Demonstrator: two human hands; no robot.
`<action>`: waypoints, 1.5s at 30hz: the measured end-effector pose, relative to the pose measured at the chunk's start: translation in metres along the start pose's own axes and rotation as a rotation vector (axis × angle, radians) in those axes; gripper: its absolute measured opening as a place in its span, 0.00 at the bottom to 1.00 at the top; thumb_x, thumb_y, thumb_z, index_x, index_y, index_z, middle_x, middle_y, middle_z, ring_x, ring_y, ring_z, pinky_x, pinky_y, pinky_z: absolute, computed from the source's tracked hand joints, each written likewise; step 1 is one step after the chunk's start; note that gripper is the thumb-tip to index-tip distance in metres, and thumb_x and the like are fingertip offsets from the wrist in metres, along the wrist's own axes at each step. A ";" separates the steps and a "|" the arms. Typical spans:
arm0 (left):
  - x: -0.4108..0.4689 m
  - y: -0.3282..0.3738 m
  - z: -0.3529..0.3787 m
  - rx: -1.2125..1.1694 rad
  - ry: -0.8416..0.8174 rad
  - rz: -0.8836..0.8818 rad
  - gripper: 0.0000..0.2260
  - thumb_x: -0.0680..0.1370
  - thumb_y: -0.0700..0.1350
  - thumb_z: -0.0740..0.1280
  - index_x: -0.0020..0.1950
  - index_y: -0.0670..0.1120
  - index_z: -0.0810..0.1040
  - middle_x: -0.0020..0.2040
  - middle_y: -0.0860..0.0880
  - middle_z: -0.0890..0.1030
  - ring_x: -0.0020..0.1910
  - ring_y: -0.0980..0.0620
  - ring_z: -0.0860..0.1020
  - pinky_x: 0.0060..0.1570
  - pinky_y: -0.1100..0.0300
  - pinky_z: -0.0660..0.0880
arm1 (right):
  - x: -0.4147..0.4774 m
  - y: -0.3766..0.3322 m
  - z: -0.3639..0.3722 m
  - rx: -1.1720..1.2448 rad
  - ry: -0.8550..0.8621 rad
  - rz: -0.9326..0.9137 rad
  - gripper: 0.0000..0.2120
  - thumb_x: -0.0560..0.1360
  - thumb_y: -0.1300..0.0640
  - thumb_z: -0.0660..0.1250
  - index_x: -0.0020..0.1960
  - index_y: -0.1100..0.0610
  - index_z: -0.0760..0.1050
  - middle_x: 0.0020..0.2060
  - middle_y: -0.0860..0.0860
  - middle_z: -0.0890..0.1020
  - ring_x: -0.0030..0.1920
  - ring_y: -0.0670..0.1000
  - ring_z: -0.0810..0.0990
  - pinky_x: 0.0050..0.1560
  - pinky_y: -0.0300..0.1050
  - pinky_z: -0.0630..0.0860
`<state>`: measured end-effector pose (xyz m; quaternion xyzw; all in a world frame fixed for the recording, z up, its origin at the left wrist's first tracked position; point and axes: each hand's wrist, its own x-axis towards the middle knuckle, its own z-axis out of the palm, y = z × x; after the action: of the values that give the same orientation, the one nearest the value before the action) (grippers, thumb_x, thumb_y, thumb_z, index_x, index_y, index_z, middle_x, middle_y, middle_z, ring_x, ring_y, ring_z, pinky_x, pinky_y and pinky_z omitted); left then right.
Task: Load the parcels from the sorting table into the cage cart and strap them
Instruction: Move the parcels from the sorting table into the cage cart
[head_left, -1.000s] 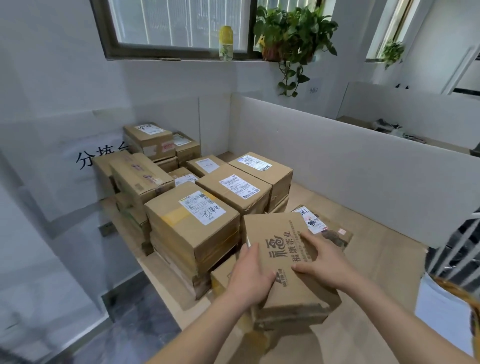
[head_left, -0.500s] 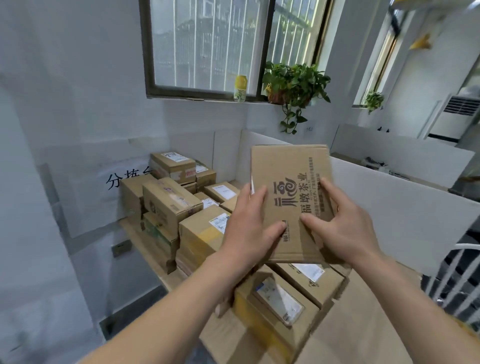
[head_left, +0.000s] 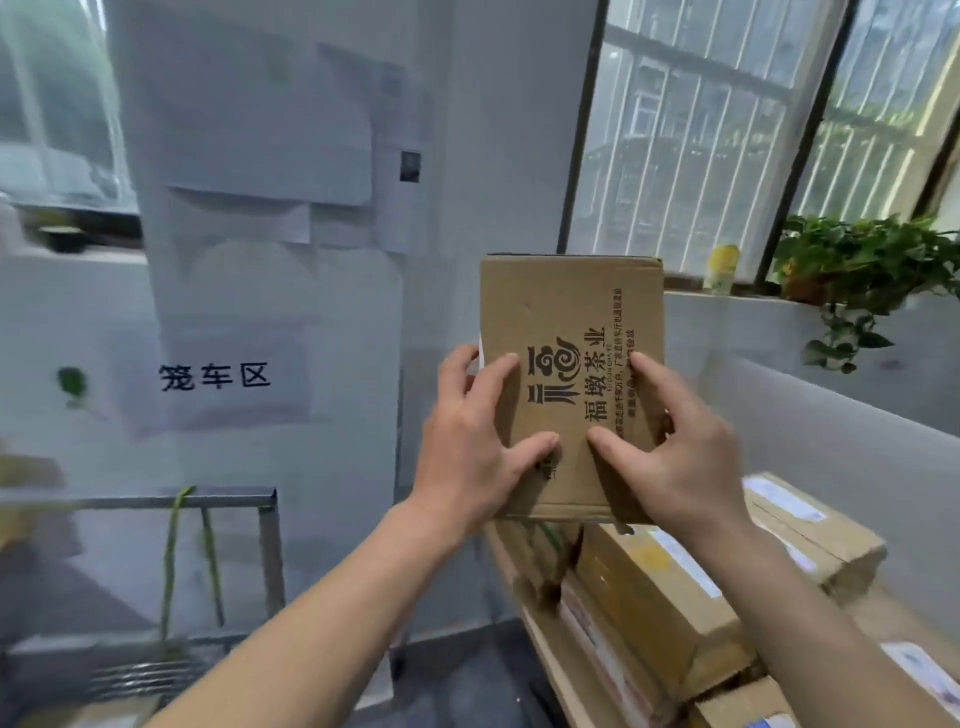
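I hold a flat brown cardboard parcel (head_left: 566, 312) with black printed characters upright at chest height. My left hand (head_left: 472, 441) grips its left edge, thumb on the front face. My right hand (head_left: 670, 447) grips its lower right part, fingers spread over the print. Below and to the right, several labelled cardboard parcels (head_left: 654, 597) lie stacked on the wooden sorting table (head_left: 540, 639). The metal frame of the cage cart (head_left: 265, 545) stands at the lower left, with green straps (head_left: 174, 551) hanging over its top rail.
A white wall (head_left: 260, 260) with a printed sign rises straight ahead behind the cart. A window (head_left: 727, 130) with a potted plant (head_left: 852, 275) and a yellow bottle (head_left: 722, 267) on its sill is at the upper right. A white partition (head_left: 831, 415) backs the table.
The view has swung left from the table toward the cage cart. Both hands lifted the parcel off the stack and carry it upright, leftward.
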<state>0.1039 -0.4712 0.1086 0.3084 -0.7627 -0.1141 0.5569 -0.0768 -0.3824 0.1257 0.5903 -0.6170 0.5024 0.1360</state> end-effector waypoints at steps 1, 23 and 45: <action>0.000 -0.009 -0.010 0.027 0.031 -0.015 0.36 0.64 0.53 0.81 0.69 0.45 0.74 0.71 0.43 0.66 0.62 0.61 0.65 0.66 0.64 0.64 | 0.004 -0.006 0.013 0.028 -0.029 -0.023 0.36 0.67 0.51 0.80 0.72 0.48 0.71 0.59 0.40 0.77 0.57 0.43 0.78 0.58 0.38 0.73; -0.104 -0.080 -0.200 0.804 0.481 -0.465 0.35 0.67 0.51 0.80 0.70 0.44 0.73 0.72 0.41 0.66 0.71 0.47 0.65 0.67 0.65 0.61 | -0.009 -0.150 0.264 0.818 -0.502 -0.476 0.29 0.68 0.55 0.80 0.67 0.51 0.77 0.59 0.39 0.78 0.60 0.40 0.77 0.63 0.30 0.70; -0.323 -0.184 -0.329 0.729 0.568 -1.037 0.37 0.67 0.50 0.80 0.73 0.45 0.70 0.73 0.44 0.63 0.70 0.47 0.68 0.70 0.56 0.66 | -0.215 -0.286 0.416 0.726 -1.089 -0.508 0.30 0.69 0.53 0.78 0.70 0.50 0.74 0.57 0.37 0.76 0.58 0.40 0.77 0.61 0.36 0.72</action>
<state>0.5313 -0.3670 -0.1218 0.8182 -0.3313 -0.0168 0.4696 0.4050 -0.5218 -0.0968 0.8920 -0.2335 0.2622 -0.2847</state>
